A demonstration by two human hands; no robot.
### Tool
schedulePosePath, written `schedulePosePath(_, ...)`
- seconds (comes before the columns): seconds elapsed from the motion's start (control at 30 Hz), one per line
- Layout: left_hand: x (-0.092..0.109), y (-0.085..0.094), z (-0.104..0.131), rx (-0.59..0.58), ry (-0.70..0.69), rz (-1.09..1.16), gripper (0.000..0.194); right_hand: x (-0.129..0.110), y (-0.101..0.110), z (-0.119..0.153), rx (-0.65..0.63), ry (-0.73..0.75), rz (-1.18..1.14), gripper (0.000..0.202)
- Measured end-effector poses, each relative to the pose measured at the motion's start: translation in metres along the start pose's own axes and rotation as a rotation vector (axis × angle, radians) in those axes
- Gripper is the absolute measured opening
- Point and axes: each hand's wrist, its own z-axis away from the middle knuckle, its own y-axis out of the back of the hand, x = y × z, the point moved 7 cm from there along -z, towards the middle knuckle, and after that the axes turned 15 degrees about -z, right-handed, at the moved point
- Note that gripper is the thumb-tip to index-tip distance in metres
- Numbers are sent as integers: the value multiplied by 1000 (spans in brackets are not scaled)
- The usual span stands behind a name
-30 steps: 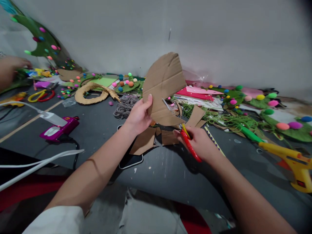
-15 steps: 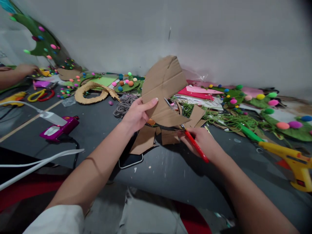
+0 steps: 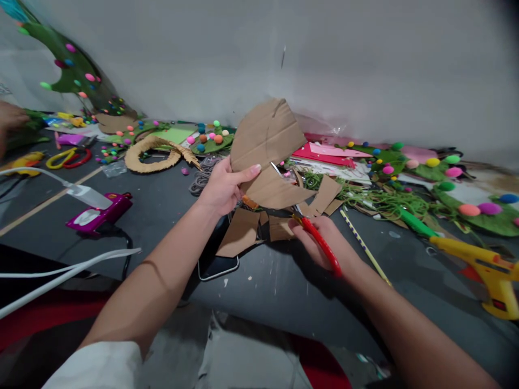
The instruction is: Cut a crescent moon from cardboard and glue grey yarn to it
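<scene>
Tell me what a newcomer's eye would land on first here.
Probably the brown cardboard piece, held up mid-picture in the left hand, with red-handled scissors in the right hand at its lower edge. After that, the yellow glue gun at far right and the green crescent dotted with bright pom-poms at upper left would likely catch attention.

A craft workshop: scissors [image 3: 323, 246] above the dark worktable [image 3: 263, 292]; on it lie a glue gun [image 3: 497, 267], cardboard scraps [image 3: 239, 233], pompom-trimmed cutouts [image 3: 486, 221].

Left forearm [image 3: 162, 259] from 7 o'clock; left hand [image 3: 226, 186] pinching, thumb [image 3: 249, 173] uppermost, toward 2 o'clock. Right forearm [image 3: 397, 324] from 5 o'clock; right hand [image 3: 322, 240] curled in grip.
</scene>
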Motion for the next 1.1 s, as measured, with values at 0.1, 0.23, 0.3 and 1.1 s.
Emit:
schedulePosePath(0.1, -1, 1, -1, 4, -4, 6, 50, 1, -2, -1, 9, -14, -23, 37)
schedulePosePath(0.23, -5, -1, -1, 6, 1, 38, 48, 5, 1, -5, 43, -25, -45, 42)
schedulePosePath(0.3, -5, -3, 0, -4, 1, 58, 48, 5, 5, -6, 41, -10, -71, 48)
schedulePosePath(1.1, -14, -21, 6, -83, 21, 41, 51, 14, 9, -1, -7, -56, -125, 40)
